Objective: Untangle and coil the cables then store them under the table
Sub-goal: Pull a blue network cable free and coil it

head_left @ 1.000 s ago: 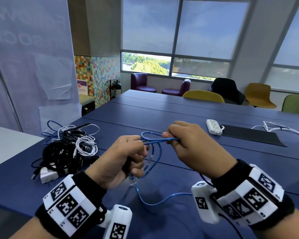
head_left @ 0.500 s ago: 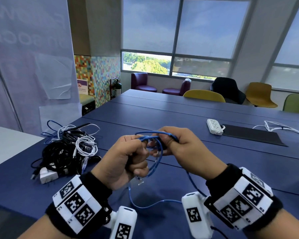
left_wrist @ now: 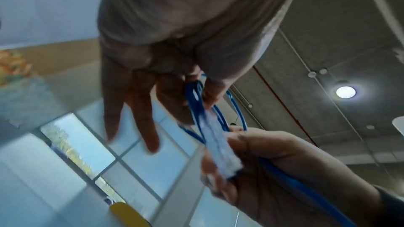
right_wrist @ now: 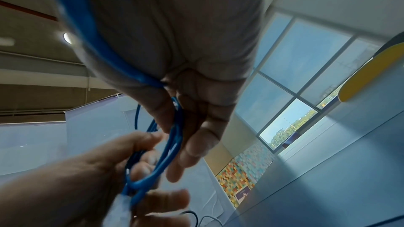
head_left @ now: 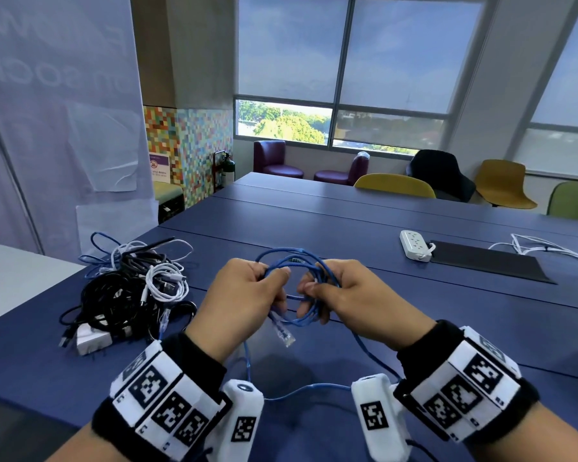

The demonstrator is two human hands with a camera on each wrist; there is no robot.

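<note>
Wide matte blue tabletop (head_left: 364,228) boards run toward a window wall lined with moulded chairs. Held above it near the middle, a thin, smooth blue cable (head_left: 297,261) is wound into a rough round coil of several loops. The left hand (head_left: 244,298) pinches the coil's 9 o'clock side between thumb and forefinger, while the right hand (head_left: 351,295) curls its fingers round the 3 o'clock side. A clear, ridged plastic plug (head_left: 282,333) dangles from the coil at 6 o'clock, and a loose tail of the cable sags to the tabletop between the wrists, partly hidden behind the wristbands. At 9 o'clock of the hands lies a tangled heap of cables (head_left: 127,295), glossy black and white cords mixed with a blue strand; its separate cords are hard to tell apart. At 2 o'clock sits a white oblong power strip (head_left: 414,245) beside a flat black mat (head_left: 488,265), with thin white cords (head_left: 548,248) cut off at the right edge. Both wrist views are blurred.
</note>
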